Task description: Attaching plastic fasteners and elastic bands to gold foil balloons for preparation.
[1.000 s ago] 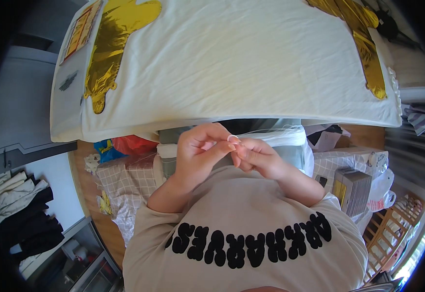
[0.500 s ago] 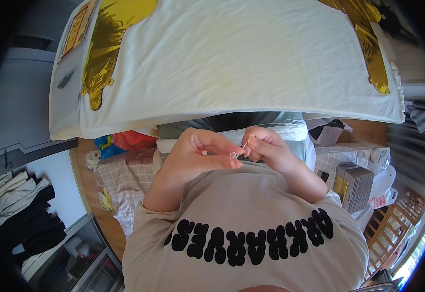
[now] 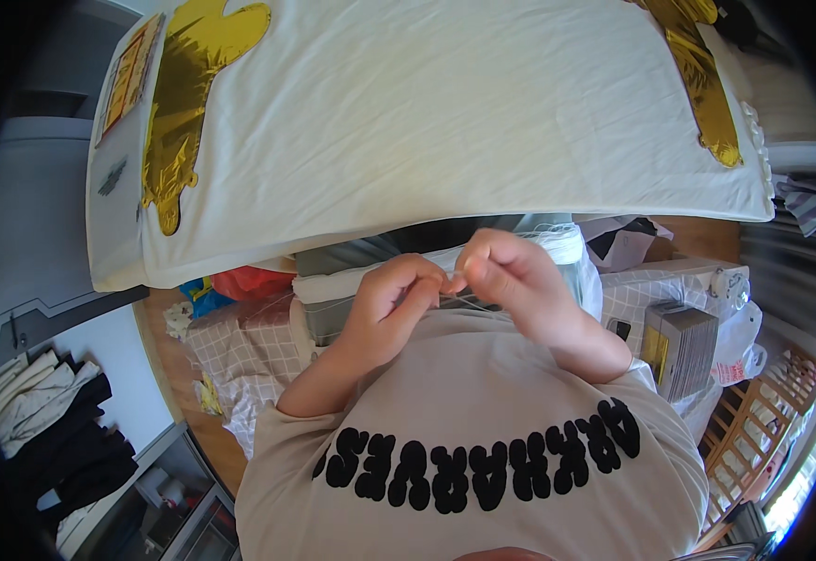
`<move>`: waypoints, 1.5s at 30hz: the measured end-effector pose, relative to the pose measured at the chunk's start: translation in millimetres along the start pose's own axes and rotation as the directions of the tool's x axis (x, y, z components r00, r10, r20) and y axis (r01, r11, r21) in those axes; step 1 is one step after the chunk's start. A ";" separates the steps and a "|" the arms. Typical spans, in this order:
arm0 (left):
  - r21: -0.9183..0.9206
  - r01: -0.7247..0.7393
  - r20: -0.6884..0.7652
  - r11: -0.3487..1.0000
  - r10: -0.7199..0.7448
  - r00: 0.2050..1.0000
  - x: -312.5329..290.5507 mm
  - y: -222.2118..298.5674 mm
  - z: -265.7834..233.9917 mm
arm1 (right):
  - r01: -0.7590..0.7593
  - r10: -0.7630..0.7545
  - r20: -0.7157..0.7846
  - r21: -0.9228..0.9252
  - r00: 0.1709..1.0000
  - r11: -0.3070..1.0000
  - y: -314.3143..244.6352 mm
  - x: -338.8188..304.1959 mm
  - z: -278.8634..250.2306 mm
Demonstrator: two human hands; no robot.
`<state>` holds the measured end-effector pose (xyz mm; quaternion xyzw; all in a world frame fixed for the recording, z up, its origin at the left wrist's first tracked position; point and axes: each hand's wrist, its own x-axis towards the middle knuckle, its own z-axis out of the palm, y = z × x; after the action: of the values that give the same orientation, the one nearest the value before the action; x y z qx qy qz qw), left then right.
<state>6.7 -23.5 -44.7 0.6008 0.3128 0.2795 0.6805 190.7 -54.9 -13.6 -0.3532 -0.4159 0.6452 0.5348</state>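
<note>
My left hand (image 3: 391,307) and my right hand (image 3: 517,282) meet in front of my chest, fingertips nearly touching. Both are pinched closed on a thin white string (image 3: 472,300), whose loose strands show just below the fingers. What exactly lies between the fingertips is too small to make out. Across my lap lies a white bundle of the same kind of strands (image 3: 558,245), just beyond my right hand. On the cream-covered table (image 3: 464,112) ahead lie flat gold foil balloons, one at the left (image 3: 179,112) and another at the right (image 3: 698,84).
The table's near edge runs just beyond my hands. A checked cloth (image 3: 240,351) covers the surface on both sides of me. On its right part are a stack of cards (image 3: 681,351), a phone (image 3: 619,329) and a plastic bag (image 3: 737,341). A red bag (image 3: 251,281) lies left.
My left hand has drawn its fingers in, and the small string loop at its fingertips no longer shows. The right hand has turned and lifted slightly. The view has tilted a little.
</note>
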 end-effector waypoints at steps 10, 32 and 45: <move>-0.319 -0.098 -0.329 0.943 -0.013 0.944 -10.8 1.4 12.7 | 0.253 -0.004 0.380 -0.607 0.925 0.754 6.5 -12.5 10.2; -0.750 -0.139 0.036 0.646 0.251 0.967 -9.0 -1.9 -14.2 | -0.486 0.401 0.393 0.143 0.827 0.862 18.6 -12.9 -24.1; -0.664 -0.365 0.078 0.653 0.545 0.835 -7.6 20.1 -24.3 | -0.374 0.245 0.416 0.263 0.876 0.889 14.3 -12.7 -18.4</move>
<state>-16.8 -11.2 -26.1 0.4320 -0.0564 0.4450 0.7824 203.8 -65.6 -34.0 -0.1909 -0.3307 0.8395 0.3865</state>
